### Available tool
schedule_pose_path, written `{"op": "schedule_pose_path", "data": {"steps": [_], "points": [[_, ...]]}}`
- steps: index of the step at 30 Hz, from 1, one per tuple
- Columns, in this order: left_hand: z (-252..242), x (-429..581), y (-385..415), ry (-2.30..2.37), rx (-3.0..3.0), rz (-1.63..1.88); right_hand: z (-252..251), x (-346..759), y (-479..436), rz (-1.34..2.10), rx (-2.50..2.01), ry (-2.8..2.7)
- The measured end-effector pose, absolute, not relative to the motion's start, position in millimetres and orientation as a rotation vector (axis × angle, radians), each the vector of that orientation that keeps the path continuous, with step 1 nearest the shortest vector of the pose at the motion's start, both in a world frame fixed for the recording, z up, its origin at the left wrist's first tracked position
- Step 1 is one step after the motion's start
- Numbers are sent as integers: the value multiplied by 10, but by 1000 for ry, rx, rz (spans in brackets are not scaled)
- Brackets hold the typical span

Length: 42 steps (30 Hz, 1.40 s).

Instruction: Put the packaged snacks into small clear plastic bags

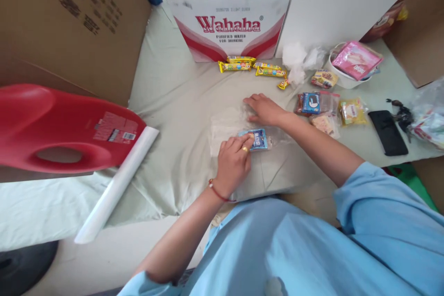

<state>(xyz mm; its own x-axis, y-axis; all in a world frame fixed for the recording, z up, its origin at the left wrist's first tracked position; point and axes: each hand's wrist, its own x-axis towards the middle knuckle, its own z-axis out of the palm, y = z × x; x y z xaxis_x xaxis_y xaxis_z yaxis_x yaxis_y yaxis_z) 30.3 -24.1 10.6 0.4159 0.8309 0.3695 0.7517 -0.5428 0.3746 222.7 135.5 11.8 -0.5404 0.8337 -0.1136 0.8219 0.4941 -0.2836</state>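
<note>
A small blue snack packet [259,139] lies on a clear plastic bag [225,122] spread on the cloth. The fingers of my left hand [235,163] are close together and bent over the packet's left end; the thumb is mostly hidden. Just beyond the packet, my right hand [265,109] rests on the far part of the clear film, fingers stretched out and the thumb apart from them. Nothing shows between the right fingers and thumb. Whether the packet is inside the bag or on top of it I cannot tell.
Several yellow snack bars [236,65] lie before a Wahaha carton [229,21]. To the right are small bagged snacks [311,103], a white bowl [342,76] and a black phone [387,132]. At left stand a red jug [79,111] and a white film roll [116,185].
</note>
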Motion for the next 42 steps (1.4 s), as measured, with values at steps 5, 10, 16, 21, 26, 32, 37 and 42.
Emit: {"op": "schedule_pose_path", "data": {"steps": [5, 10, 16, 21, 26, 32, 37, 42], "points": [[-131, 465, -78, 1522, 2504, 401, 210, 2081, 1460, 781, -1595, -2643], [-179, 451, -97, 1537, 2512, 370, 459, 2179, 1088, 682, -1340, -2655], [-224, 216, -220, 1427, 2210, 611, 219, 2338, 291, 565, -1147, -2870], [-172, -149, -279, 1746, 1672, 977, 9, 2315, 90, 592, -1160, -2823], [-206, -212, 21, 2114, 1543, 956, 62, 2247, 90, 638, -1135, -2784], [-132, -188, -61, 1986, 1880, 543, 86, 2341, 49, 743, -1024, -2689], [237, 31, -167, 1832, 1562, 616, 27, 2359, 15, 747, -959, -2639], [120, 511, -53, 1607, 1742, 729, -19, 2414, -37, 854, -937, -2535]]}}
